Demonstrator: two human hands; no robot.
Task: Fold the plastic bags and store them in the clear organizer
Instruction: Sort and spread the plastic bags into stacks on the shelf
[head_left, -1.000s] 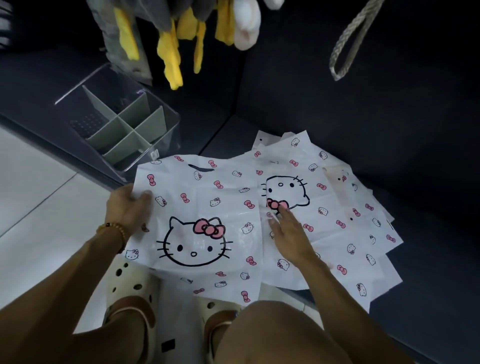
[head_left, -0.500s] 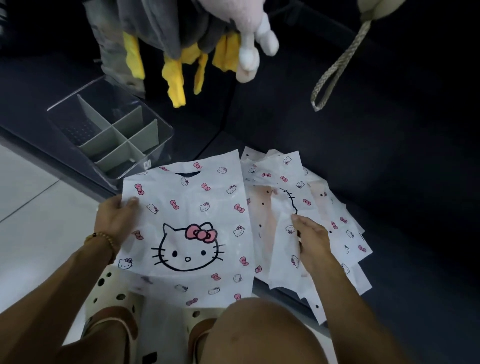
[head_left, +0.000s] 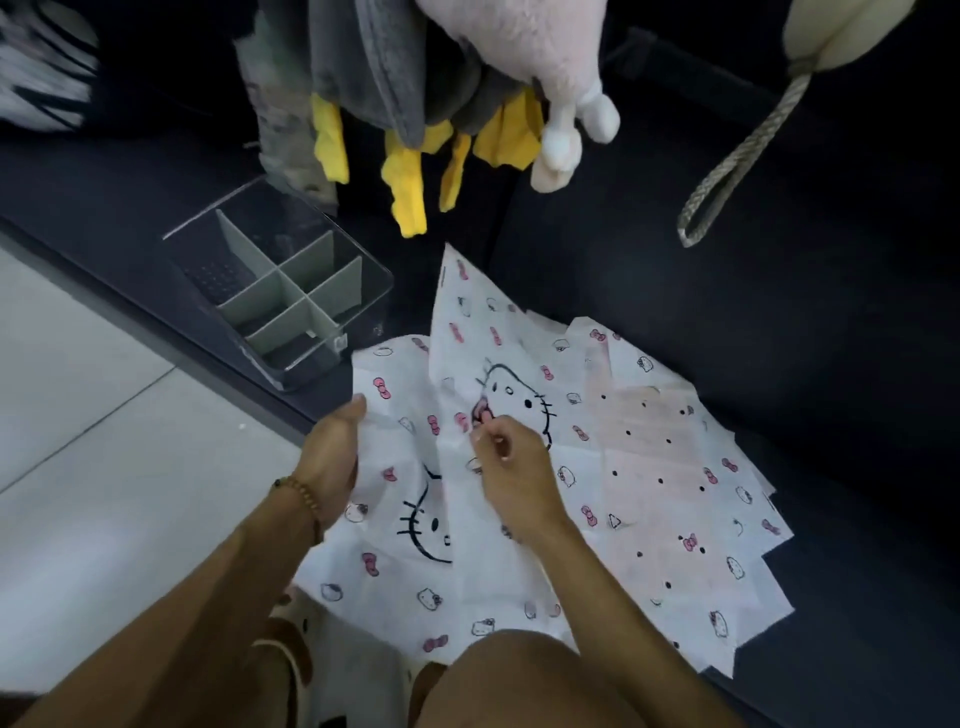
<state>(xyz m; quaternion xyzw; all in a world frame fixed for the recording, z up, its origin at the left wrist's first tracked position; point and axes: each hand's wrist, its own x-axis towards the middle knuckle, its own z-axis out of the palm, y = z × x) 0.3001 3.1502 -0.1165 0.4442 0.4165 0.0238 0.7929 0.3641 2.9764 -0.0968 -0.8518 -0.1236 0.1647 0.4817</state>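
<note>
From my seat at the remote station I look down through the head camera at a dark sofa seat (head_left: 779, 364), which carries everything here. The largest thing on it is a fanned pile of plastic bags (head_left: 675, 493), white with pink bows and cat faces, spreading from the middle of the view toward the lower right. On top at its left lies the bag being worked (head_left: 415, 519), its long axis running from near my knees up and away toward the clear organizer (head_left: 280, 296). That organizer stands on the seat just beyond and to the left of the bag's far edge, near the left hand; its grey dividers form compartments, and I see no bag in any of them. The left hand (head_left: 332, 457), a bead bracelet at the wrist, grips the bag's left edge with the thumb on top. The right hand (head_left: 514, 467) pinches the right half of the plastic between fingertips and has raised it, so that flap stands up and leans left over the rest; I judge a lengthwise fold toward the left hand comes next. Soft toys (head_left: 519, 78) hang above and a woven loop (head_left: 727, 166) dangles at upper right. Compared with half a second earlier, the right hand has come off the pile onto this bag, which then lay flat with its whole cat face showing and is now half lifted.
</note>
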